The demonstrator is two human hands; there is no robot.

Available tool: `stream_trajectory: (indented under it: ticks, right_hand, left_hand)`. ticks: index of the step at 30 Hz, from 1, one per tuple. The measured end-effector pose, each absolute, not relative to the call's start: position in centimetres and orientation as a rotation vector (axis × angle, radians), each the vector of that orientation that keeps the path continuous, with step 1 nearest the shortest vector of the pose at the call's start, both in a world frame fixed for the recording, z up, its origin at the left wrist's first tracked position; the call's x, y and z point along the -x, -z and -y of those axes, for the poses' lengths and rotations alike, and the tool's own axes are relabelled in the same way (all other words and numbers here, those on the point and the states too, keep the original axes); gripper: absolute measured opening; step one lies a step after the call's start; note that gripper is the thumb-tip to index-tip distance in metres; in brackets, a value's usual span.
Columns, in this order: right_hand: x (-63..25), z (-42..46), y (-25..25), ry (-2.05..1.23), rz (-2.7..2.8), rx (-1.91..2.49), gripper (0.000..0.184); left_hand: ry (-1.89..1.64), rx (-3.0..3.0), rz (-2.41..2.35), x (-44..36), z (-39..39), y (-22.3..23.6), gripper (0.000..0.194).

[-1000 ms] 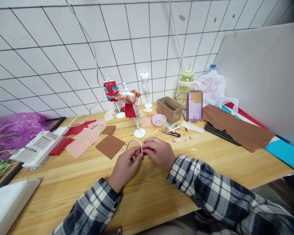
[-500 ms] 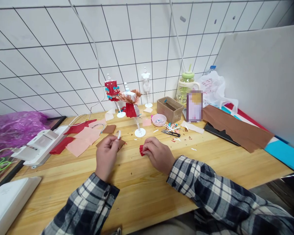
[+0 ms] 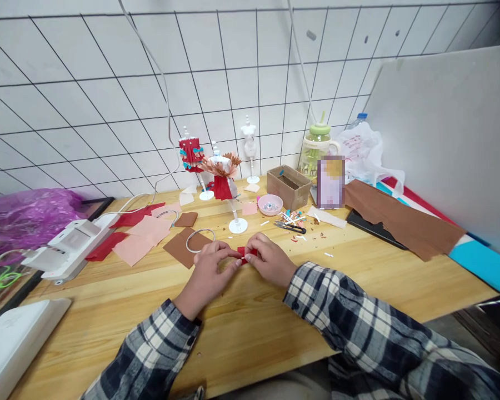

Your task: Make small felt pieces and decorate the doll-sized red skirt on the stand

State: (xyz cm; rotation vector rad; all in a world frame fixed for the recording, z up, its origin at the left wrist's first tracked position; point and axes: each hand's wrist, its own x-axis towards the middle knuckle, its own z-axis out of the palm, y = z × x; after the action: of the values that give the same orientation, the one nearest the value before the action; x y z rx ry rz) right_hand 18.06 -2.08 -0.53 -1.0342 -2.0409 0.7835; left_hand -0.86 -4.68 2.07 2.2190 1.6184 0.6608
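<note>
My right hand [image 3: 270, 260] pinches a small folded piece of red crepe paper [image 3: 241, 250] just above the table. Fingers of my left hand [image 3: 212, 272] have closed at the left edge of that paper, with a small white strip [image 3: 244, 260] at the thumb tip. Both hands' fingertips nearly meet, hiding much of the red piece. Beyond my left hand, a silver ring [image 3: 187, 244] lies partly over a brown paper square [image 3: 177, 250]. In front of the hands stands a mini dress form [image 3: 223, 186] in red with a brown and pink petal collar.
Behind are a dress form in red with blue bows [image 3: 190, 155] and a bare white one [image 3: 249, 141]. Small snips [image 3: 290, 226], a pink bowl [image 3: 270, 205] and a cardboard box [image 3: 289, 188] stand right of centre. A power strip [image 3: 75, 255] lies left.
My left hand has come right and down with the white strip, from over the brown paper to the red piece. The silver ring has come into view. My right hand has stayed nearly still.
</note>
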Motion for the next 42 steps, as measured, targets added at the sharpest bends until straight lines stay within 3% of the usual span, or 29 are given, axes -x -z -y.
stream_trajectory:
  ticks: [9,22,30,38,42]
  right_hand:
    - [-17.8,1.9,0.8,-0.758,2.045,1.067,0.006]
    - [-18.8,2.4,-0.1,-0.221,2.187,0.963,0.020]
    - [-18.7,3.1,-0.7,0.093,2.396,1.049,0.033]
    - [-17.9,3.2,-0.4,-0.305,2.147,1.105,0.010]
    - [-17.8,3.3,-0.3,-0.431,2.115,1.055,0.013]
  left_hand:
    - [-0.860,-2.190,-1.416,0.1,5.0,-1.9,0.019]
    - [-1.042,-1.578,-1.200,0.2,5.2,-1.2,0.026]
    - [-0.950,-1.974,-1.341,0.2,5.1,-1.2,0.022]
    - [-0.978,-2.141,-1.503,-0.3,5.2,-1.2,0.016]
    - [-0.988,-2.182,-1.554,0.0,5.0,-1.3,0.017]
